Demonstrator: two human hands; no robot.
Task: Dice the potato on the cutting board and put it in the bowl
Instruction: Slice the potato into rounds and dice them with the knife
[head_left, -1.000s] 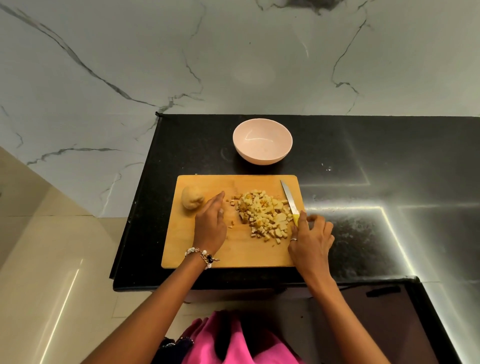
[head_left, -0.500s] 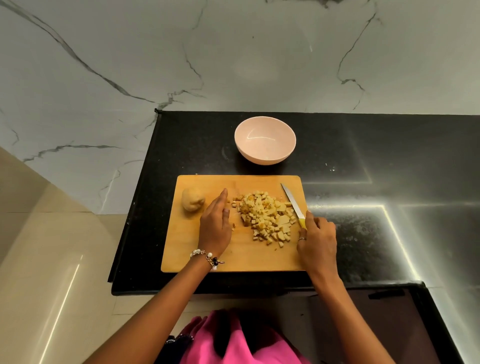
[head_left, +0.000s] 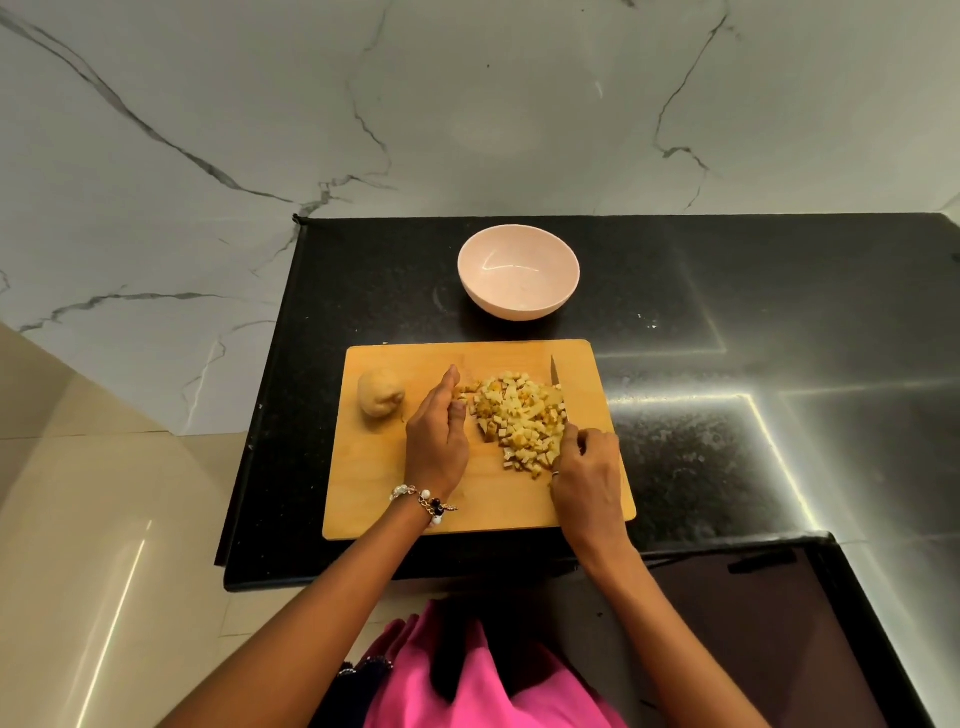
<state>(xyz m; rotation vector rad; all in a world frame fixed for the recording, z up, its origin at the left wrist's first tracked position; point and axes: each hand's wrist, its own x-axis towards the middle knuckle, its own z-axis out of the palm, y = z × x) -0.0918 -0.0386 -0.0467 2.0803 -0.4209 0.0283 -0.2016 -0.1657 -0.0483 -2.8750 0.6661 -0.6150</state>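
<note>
Wooden cutting board on the black surface: your right hand grips the knife beside the diced potato, your left hand, fingers straight, edges the pile; the pink bowl sits behind.

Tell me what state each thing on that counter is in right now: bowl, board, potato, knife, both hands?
Bowl: upright, nothing in it.
Cutting board: flat on the counter.
Diced potato: heaped on the board.
Whole potato: uncut, at the board's left end.
Knife: blade against the heap's right side.
Left hand: fingers straight, edge-on beside the heap.
Right hand: grips the knife handle.
</note>
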